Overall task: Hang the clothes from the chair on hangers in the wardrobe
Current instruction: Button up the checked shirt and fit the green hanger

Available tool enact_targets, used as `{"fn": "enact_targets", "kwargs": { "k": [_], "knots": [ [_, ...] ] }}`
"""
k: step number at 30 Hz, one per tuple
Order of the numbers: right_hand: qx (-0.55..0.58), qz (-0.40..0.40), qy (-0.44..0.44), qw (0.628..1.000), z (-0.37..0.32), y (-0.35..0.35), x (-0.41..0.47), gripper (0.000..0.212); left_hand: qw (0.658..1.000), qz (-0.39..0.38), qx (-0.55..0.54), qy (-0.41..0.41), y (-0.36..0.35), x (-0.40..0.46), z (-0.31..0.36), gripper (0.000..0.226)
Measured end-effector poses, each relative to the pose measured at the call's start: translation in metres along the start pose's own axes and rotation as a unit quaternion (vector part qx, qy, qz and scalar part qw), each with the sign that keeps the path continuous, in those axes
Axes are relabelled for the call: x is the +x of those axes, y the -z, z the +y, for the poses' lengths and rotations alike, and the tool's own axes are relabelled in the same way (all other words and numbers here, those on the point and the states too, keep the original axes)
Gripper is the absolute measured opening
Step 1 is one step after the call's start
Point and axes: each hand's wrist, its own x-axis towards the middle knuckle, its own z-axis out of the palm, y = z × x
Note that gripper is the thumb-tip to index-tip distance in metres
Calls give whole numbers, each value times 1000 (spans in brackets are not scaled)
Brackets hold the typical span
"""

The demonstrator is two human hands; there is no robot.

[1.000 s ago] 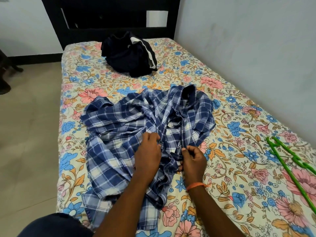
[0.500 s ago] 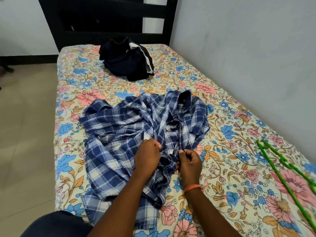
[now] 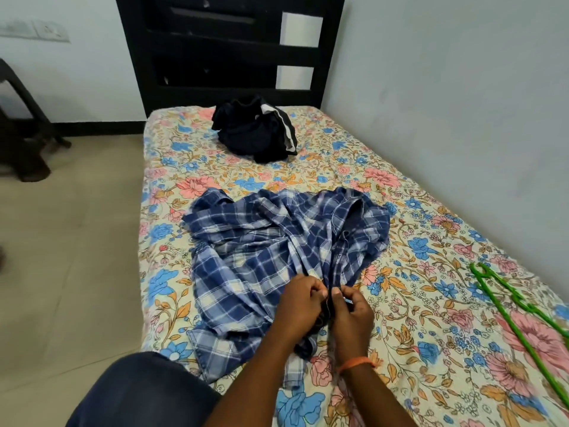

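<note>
Both hands (image 3: 326, 306) pinched the shirt (image 3: 264, 251) placket; you held limp, slack cloth, better gripped beyond at the collar.

The hands (image 3: 329, 306) cover the shirt's (image 3: 264, 248) front edges where the fingers meet, so whether a button sits there cannot be told. The green hangers (image 3: 520, 312) run off the edge at 3 o'clock. At 9 o'clock the dark chair (image 3: 21, 131) is cut off. The black garment's (image 3: 255, 134) type is unclear.
</note>
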Motion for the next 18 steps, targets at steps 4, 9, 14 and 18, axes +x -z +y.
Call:
{"fn": "enact_targets", "kwargs": {
  "k": [4, 9, 14, 18],
  "knots": [
    [-62, -28, 51, 996, -6, -2, -1, 4, 1000, 16, -16, 21, -2, -2, -2, 21],
    [-71, -31, 79, 994, -2, 3, -6, 13, 994, 9, -98, 54, 1, -1, -4, 16],
    [-66, -31, 77, 994, -4, 3, -5, 13, 987, 19, -141, 74, -1, 0, -7, 14],
    [-62, -59, 76, 993, -6, 2, -7, 17, 982, 53, -160, 89, 0, -4, -3, 17]
  ]
}}
